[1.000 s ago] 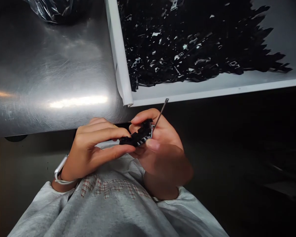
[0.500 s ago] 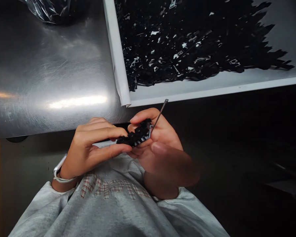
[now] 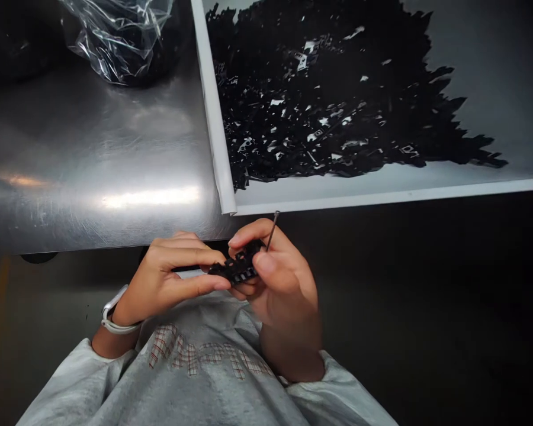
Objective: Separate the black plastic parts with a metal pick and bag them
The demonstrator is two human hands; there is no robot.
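I've got a white tray (image 3: 224, 130) upper R, heaped w/ black plastic parts (image 3: 320, 100); clear poly bag (image 3: 119, 41) upper L on steel table (image 3: 93, 165). Black part (image 3: 237, 267), lower centre, long axis roughly L-R, rising to R, clamped betw. L hand (image 3: 173, 278) and R hand (image 3: 279, 278); thin metal pin (image 3: 272, 231) points up from R fingers.

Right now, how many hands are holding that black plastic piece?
2: the left hand pinches the black plastic piece from its left end, the right hand from its right end.
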